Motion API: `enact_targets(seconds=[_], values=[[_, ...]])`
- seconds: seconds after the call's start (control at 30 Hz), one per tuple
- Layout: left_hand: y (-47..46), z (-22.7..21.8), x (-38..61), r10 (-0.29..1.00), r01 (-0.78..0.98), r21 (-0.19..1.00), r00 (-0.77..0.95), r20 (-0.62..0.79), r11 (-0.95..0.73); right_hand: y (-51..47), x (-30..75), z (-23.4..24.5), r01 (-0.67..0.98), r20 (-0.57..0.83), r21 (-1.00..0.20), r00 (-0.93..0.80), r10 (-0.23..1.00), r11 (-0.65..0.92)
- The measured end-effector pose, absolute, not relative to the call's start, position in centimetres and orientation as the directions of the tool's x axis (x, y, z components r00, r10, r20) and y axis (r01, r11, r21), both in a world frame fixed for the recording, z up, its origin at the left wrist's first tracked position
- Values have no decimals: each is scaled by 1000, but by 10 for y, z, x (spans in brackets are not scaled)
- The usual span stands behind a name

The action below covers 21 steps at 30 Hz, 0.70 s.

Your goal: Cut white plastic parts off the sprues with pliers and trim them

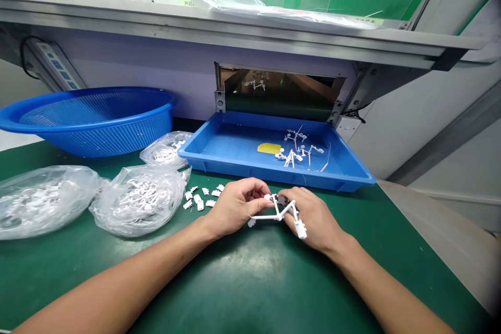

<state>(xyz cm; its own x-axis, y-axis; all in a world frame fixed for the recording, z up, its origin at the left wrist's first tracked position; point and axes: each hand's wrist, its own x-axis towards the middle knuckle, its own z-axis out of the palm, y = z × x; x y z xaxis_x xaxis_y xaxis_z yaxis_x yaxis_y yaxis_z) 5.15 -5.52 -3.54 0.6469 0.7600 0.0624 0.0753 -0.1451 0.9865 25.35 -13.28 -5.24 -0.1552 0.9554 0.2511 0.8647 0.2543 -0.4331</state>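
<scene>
Left hand (235, 204) pinched one tip, right hand (316, 219) gripped the other side — so the white branched piece (279, 217) sat smack between them, lying mostly crosswise, neither hand really nearer. Blue tray (250, 169) was just beyond.

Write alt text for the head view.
A person's bare hands hold a branched white piece above a green table. Small white parts lie beside clear bags; farther back are a blue tray and blue basket.
</scene>
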Motion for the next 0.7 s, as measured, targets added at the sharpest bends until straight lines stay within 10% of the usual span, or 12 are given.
enact_targets(seconds=[0.47,0.7], values=[[-45,-51,57,793,160,942,591,148,-295,-121,284,-47,806,176,-591,80,981,40],[-28,45,-8,837,197,827,292,462,-526,-149,274,-13,400,-117,-910,-499,858,109]])
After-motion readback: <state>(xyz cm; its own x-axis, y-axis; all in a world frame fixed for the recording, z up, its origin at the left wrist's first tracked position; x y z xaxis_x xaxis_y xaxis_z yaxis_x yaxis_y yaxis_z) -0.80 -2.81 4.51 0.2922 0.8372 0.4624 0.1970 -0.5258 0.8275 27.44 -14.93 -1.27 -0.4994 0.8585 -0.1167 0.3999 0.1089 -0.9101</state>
